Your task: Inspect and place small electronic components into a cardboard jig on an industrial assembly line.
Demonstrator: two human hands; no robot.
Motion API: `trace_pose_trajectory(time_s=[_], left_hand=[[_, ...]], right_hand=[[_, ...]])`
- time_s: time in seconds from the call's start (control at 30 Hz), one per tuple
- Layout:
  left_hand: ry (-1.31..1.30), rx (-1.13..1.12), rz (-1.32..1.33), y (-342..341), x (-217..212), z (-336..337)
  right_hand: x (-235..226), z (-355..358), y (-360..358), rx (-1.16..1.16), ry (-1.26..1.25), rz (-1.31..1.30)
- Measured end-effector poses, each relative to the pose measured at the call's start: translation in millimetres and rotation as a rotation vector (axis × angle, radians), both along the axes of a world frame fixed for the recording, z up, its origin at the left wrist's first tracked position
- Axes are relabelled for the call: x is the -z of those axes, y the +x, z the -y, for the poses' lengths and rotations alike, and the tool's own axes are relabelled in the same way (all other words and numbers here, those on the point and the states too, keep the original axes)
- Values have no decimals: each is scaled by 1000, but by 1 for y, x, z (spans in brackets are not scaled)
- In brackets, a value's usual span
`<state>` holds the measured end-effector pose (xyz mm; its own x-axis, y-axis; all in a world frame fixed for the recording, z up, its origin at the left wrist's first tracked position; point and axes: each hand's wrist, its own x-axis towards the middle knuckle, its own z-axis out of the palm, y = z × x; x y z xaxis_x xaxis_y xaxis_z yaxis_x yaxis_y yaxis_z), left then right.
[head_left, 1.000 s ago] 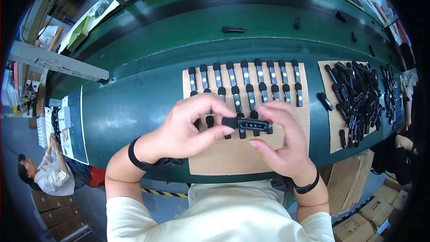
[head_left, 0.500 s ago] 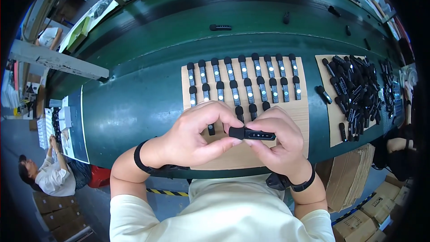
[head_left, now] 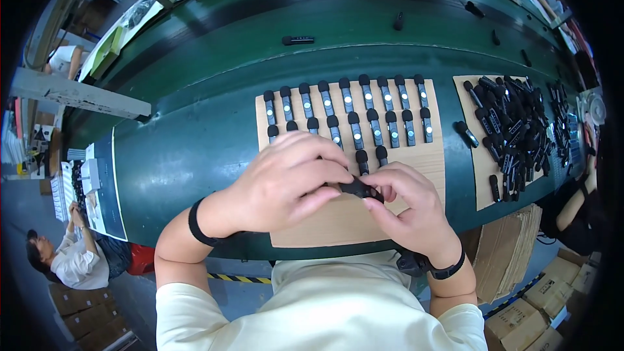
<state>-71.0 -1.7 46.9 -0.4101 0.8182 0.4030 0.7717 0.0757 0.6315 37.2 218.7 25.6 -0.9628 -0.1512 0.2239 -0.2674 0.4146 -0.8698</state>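
Observation:
Over the front part of a cardboard sheet (head_left: 312, 224), I hold a small black clip-on microphone (head_left: 359, 188) between both hands. My left hand (head_left: 292, 179) closes on its foam-capped end, with the fingertips partly covering it. My right hand (head_left: 413, 205) pinches the other end between thumb and fingers. The microphone tilts down toward the right. Beyond my hands, rows of similar microphones (head_left: 348, 96) lie on the sheet, foam caps pointing away from me. My left hand hides part of the nearer rows.
On the right, a second sheet carries a heap of black microphones (head_left: 510, 130); a single microphone (head_left: 467, 134) lies at its left edge. A green conveyor belt (head_left: 234, 32) with scattered microphones runs behind. A metal beam (head_left: 78, 94) juts in at left. Another person (head_left: 78, 257) sits far left.
The microphone in my hands has turned from level to tilted, and its panel of small lights no longer faces up. My left hand's fingers have shifted over it. Microphones on the belt moved left.

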Motion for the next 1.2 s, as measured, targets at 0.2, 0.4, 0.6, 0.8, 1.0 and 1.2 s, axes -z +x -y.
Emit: trace_pose_trajectory(time_s=[0.2,0.4,0.6,0.8,1.0,1.2], left_hand=[[8,-197,-21,-43,10,27],[-61,-488,-50,-106,39,60],[-140,-639,0,-151,64,73],[-187,-673,21,-180,84,69],[-213,-659,37,-206,101,54],[-338,-724,14,-216,101,49]], right_hand=[[31,-20,20,310,118,241],[59,-30,25,421,331,258],[68,-30,16,476,495,172],[77,-30,11,483,483,148],[65,-30,16,496,405,168],[61,-37,24,479,315,169]])
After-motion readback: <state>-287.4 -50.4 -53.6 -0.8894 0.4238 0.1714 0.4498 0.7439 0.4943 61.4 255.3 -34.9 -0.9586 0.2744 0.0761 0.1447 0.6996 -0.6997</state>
